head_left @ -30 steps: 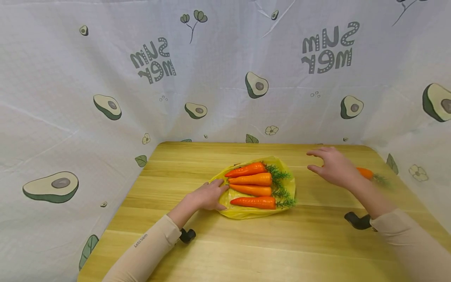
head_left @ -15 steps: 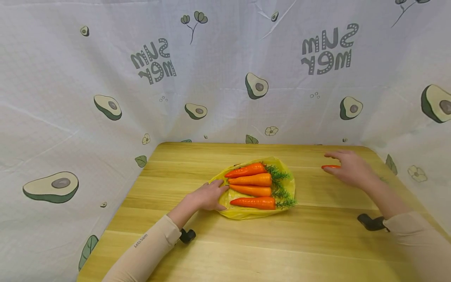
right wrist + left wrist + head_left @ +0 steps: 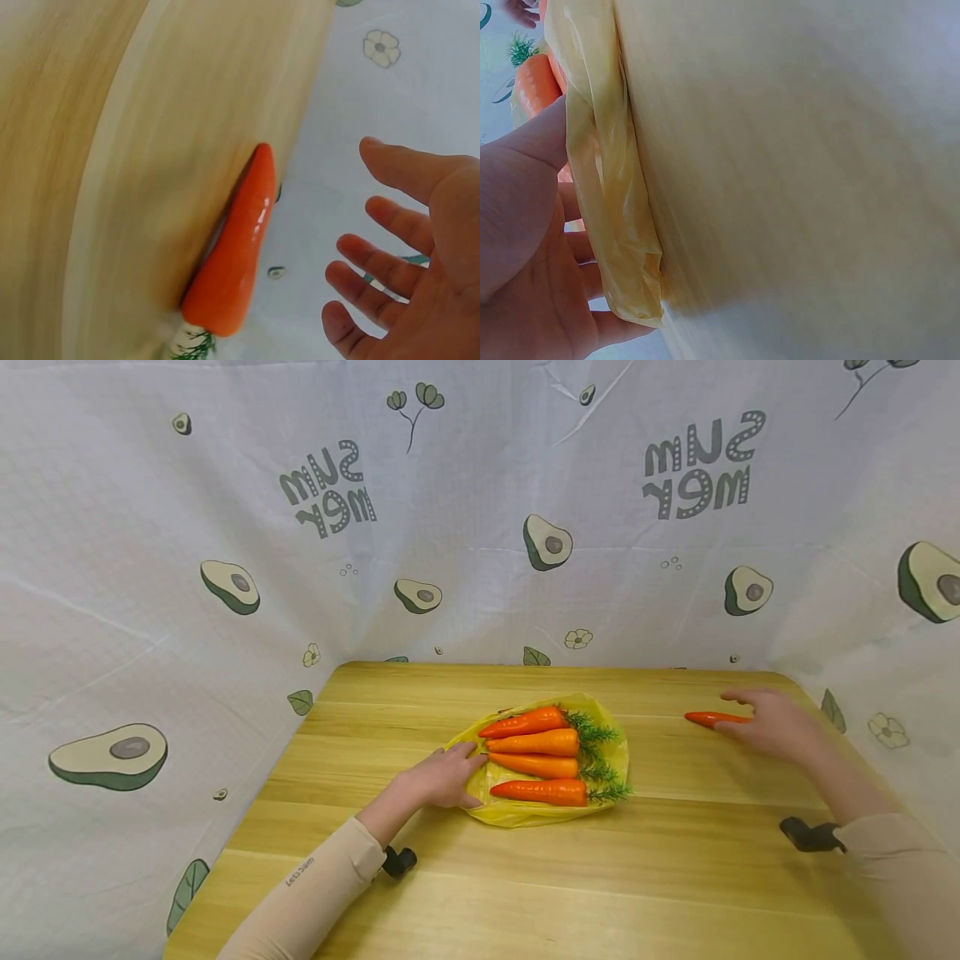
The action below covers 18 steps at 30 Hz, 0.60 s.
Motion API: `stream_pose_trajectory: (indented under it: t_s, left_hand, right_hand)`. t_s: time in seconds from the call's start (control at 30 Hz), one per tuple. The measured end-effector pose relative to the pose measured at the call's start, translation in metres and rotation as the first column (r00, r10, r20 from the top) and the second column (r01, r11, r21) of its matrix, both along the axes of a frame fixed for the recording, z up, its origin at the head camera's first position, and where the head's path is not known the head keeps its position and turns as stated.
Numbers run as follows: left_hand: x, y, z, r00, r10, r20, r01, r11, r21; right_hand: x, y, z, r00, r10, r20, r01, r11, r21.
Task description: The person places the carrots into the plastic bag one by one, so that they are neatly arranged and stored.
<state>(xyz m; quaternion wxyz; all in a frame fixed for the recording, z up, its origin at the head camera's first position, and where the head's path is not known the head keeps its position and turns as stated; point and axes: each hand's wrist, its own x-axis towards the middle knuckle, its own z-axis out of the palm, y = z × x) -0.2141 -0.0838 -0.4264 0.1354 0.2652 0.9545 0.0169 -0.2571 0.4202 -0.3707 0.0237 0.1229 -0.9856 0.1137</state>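
Observation:
Several orange carrots (image 3: 532,742) with feathery green tops lie side by side in a spread yellow plastic bag (image 3: 487,814) on the table. My left hand (image 3: 444,777) rests at the bag's left edge, fingers spread by the carrot tips. In the left wrist view, a crumpled fold of the bag (image 3: 622,195) crosses in front of the extended fingers. My right hand (image 3: 776,727) reaches with parted fingers over a single carrot on the right, hiding its thick end in the head view. The right wrist view shows this carrot (image 3: 232,255) apart from the relaxed, spread fingers.
A pale wood table (image 3: 570,885) with rounded far corners bears everything. White cloth (image 3: 465,510) printed with avocados and lettering hangs behind and at both sides. Black wrist camera mounts (image 3: 810,835) stick out below both wrists.
My right hand has moved right, away from the bag, to the lone carrot, whose tip has come into view from behind it. The left hand and the bag have stayed put.

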Motion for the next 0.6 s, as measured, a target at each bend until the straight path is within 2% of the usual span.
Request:
stream_pose_trajectory:
  t_s: [0.37,0.6]
  left_hand:
    - [0.000,0.000,0.000,1.000,-0.002,-0.001,0.002,1.000,0.000]
    - [0.001,0.001,0.001,1.000,0.003,0.009,-0.003,1.000,0.001]
  right_hand:
    - [-0.008,0.033,-0.020,0.998,-0.055,0.027,0.054,0.998,0.026]
    - [-0.010,0.046,-0.026,0.997,-0.071,0.036,0.069,0.997,0.042]
